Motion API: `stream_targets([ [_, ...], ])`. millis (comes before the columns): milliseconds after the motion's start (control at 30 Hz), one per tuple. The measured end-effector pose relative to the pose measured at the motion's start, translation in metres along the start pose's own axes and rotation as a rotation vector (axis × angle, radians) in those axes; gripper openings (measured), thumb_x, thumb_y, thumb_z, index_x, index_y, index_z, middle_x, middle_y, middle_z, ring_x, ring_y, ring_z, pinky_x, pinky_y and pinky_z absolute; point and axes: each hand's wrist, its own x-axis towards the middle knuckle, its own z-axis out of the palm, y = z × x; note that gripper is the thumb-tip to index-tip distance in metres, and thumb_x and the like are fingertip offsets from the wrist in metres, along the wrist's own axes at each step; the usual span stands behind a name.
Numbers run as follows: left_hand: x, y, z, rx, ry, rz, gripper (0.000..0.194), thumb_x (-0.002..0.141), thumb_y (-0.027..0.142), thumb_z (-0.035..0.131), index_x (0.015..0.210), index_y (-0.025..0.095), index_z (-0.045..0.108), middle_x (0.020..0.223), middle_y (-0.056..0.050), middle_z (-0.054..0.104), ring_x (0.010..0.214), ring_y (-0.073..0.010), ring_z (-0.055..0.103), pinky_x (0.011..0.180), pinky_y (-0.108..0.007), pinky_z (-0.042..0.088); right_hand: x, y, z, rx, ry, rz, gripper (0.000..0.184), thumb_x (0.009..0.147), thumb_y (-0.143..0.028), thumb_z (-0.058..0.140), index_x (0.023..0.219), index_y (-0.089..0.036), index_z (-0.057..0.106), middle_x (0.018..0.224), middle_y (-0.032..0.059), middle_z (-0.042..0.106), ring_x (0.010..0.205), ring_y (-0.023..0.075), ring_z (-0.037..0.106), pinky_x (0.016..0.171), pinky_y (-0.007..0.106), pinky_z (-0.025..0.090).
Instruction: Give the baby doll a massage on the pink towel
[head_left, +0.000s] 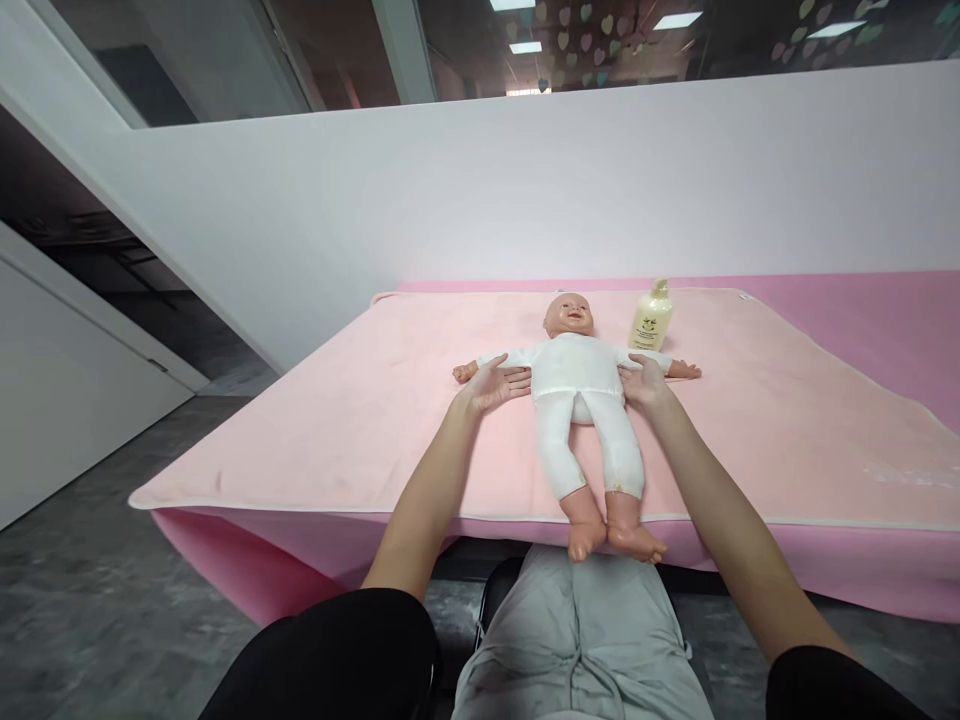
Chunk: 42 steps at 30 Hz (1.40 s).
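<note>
A baby doll with a white cloth body lies face up on a pale pink mat. Its arms stretch out to both sides, and its feet reach past the mat's front edge. Beside the doll's torso, under its arm on the left, my left hand is open, palm up, fingers pointing at the body. My right hand is at the opposite side of the torso, its fingers apart by the doll's other arm. Whether the fingertips press on the cloth is hard to tell.
Behind the doll's arm on the right stands a pale yellow pump bottle. A darker pink cloth shows under the mat and hangs over the table's front. A white wall with windows above rises behind the table.
</note>
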Motion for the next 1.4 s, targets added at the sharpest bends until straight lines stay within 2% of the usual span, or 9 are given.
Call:
stream_targets([
  [167,0.011,-0.015,0.018,-0.141,0.103,0.154,0.05,0.084,0.031,0.043,0.126,0.004,0.035,0.115,-0.019,0.055,0.1,-0.0214,0.059,0.082,-0.034,0.051,0.011,0.002,-0.002,0.213,0.103,-0.101,0.025,0.084,-0.023,0.034,0.101,-0.01,0.047,0.088,0.0092,0.06,0.082,0.0125,0.06,0.068,0.022,0.054],
  [400,0.015,-0.013,0.021,-0.36,0.294,0.3,0.034,0.081,0.028,0.046,0.111,0.011,0.045,0.104,-0.014,0.057,0.097,-0.0206,0.059,0.078,-0.031,0.053,0.017,0.004,-0.01,0.138,0.183,-0.291,0.01,0.082,-0.023,0.036,0.087,-0.019,0.045,0.091,0.0044,0.059,0.088,0.0072,0.06,0.08,0.016,0.051],
  [667,0.024,-0.015,0.022,-0.308,0.342,0.387,0.009,0.081,0.02,0.047,0.087,0.014,0.05,0.081,-0.005,0.058,0.079,-0.0147,0.061,0.081,-0.032,0.052,0.022,0.011,-0.009,0.036,0.181,-0.344,0.015,0.085,-0.023,0.04,0.097,-0.019,0.047,0.096,0.0059,0.061,0.092,0.0079,0.06,0.083,0.018,0.05],
  [867,0.025,-0.021,0.024,-0.187,0.373,0.497,0.01,0.082,0.018,0.045,0.092,0.019,0.044,0.078,-0.001,0.058,0.072,-0.0118,0.061,0.078,-0.032,0.051,0.025,0.012,-0.015,0.098,0.169,-0.325,0.016,0.088,-0.027,0.039,0.098,-0.018,0.047,0.097,0.0062,0.061,0.082,0.0086,0.062,0.081,0.021,0.052],
  [967,0.025,-0.022,0.026,-0.167,0.416,0.525,0.015,0.083,0.02,0.046,0.097,0.022,0.042,0.085,-0.001,0.06,0.076,-0.0119,0.062,0.079,-0.033,0.051,0.027,0.016,-0.014,0.047,0.189,-0.402,0.016,0.088,-0.022,0.037,0.102,-0.019,0.044,0.086,0.0025,0.061,0.074,0.0086,0.062,0.076,0.022,0.053],
  [1067,0.025,-0.023,0.029,-0.145,0.416,0.549,0.019,0.083,0.022,0.047,0.1,0.025,0.041,0.092,0.0,0.06,0.079,-0.0111,0.062,0.079,-0.033,0.05,0.027,0.021,-0.011,-0.135,0.262,-0.534,0.021,0.086,-0.018,0.038,0.106,-0.021,0.042,0.074,-0.0026,0.057,0.06,0.0086,0.058,0.067,0.023,0.053],
  [1167,0.022,-0.026,0.033,-0.074,0.43,0.593,0.02,0.084,0.026,0.046,0.103,0.026,0.042,0.094,-0.001,0.06,0.08,-0.0117,0.061,0.078,-0.031,0.049,0.025,0.023,-0.011,-0.546,0.378,-0.699,0.023,0.085,-0.025,0.039,0.108,-0.02,0.041,0.075,-0.0016,0.055,0.055,0.0109,0.054,0.061,0.025,0.05],
  [1267,0.017,-0.029,0.04,0.097,0.497,0.717,0.026,0.082,0.025,0.051,0.107,0.029,0.045,0.1,-0.001,0.06,0.09,-0.0122,0.059,0.081,-0.026,0.047,0.021,0.023,-0.013,-1.051,0.42,-0.855,0.03,0.084,-0.031,0.037,0.11,-0.018,0.045,0.091,0.0057,0.058,0.076,0.017,0.057,0.075,0.031,0.047],
  [1400,0.009,-0.03,0.048,0.286,0.509,0.852,0.04,0.075,0.022,0.061,0.112,0.032,0.05,0.118,0.0,0.055,0.11,-0.0144,0.051,0.09,-0.023,0.04,0.01,0.019,-0.009,-1.436,0.297,-0.928,0.046,0.083,-0.02,0.032,0.129,-0.02,0.038,0.115,0.0101,0.051,0.105,0.0213,0.049,0.089,0.033,0.039],
])
